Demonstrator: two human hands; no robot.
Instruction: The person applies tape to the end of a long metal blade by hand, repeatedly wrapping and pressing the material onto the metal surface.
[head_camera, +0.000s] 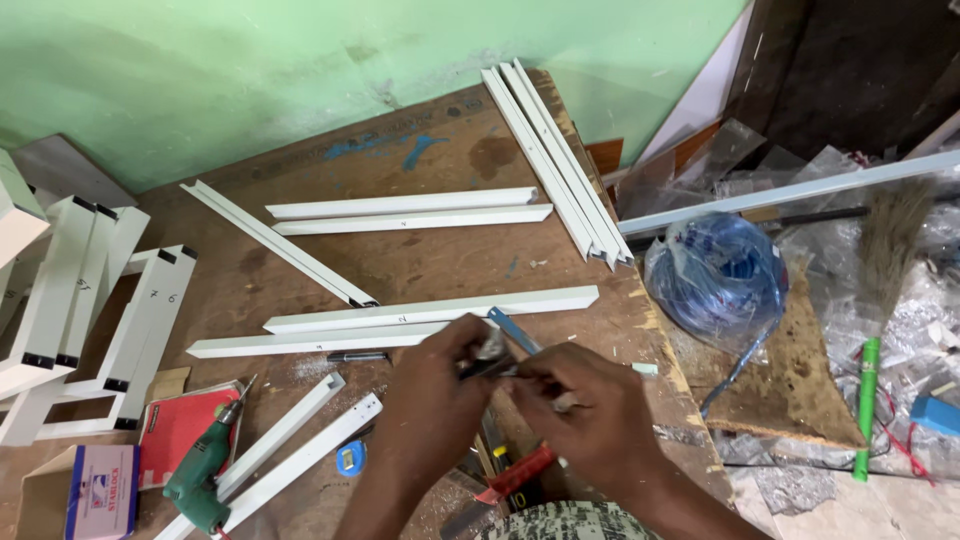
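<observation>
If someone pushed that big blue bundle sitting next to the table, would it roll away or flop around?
The blue bundle looks like coiled cord wrapped in clear plastic, so it would probably squash and sag a bit, not stay stiff. It is round but sits flat on a rough brown board, so it would likely slide or drag, not roll. A loose blue strand hangs from it and might snag.

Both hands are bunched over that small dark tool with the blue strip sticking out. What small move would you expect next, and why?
Probably a slight turn or push of the right hand to seat the thin blue strip in the small dark metal tool. The left hand grips the tool, the right pinches beside it, and the strip juts up from between them. What joins them is hidden by the fingers.
</observation>
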